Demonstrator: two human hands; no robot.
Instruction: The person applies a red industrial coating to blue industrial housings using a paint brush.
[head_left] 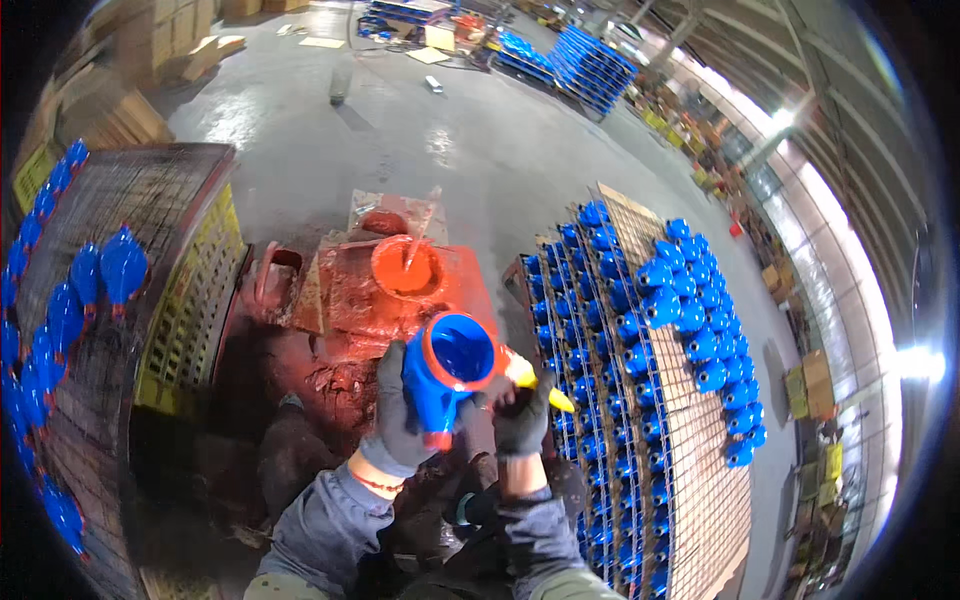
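Note:
In front of me, my left hand (398, 405), in a dark glove, is closed around a blue hollow casting (425, 385). Its wide round mouth faces up toward me and has a red rim; the narrow neck end is red too. Also gloved, my right hand (520, 425) grips a yellow-handled paintbrush (558, 400). The brush's head is at the right side of the red rim; whether the bristles touch it is blurred. Just beyond the casting stands a round container of red paint (408, 268) with a stick (415, 235) leaning in it.
The paint container rests on a red-smeared stand (350, 310). At left, several blue castings (62, 320) lie on a dark mesh-topped table (150, 190) with a yellow perforated side (190, 310). Close on my right, blue castings (700, 310) fill stacked wire racks (660, 400).

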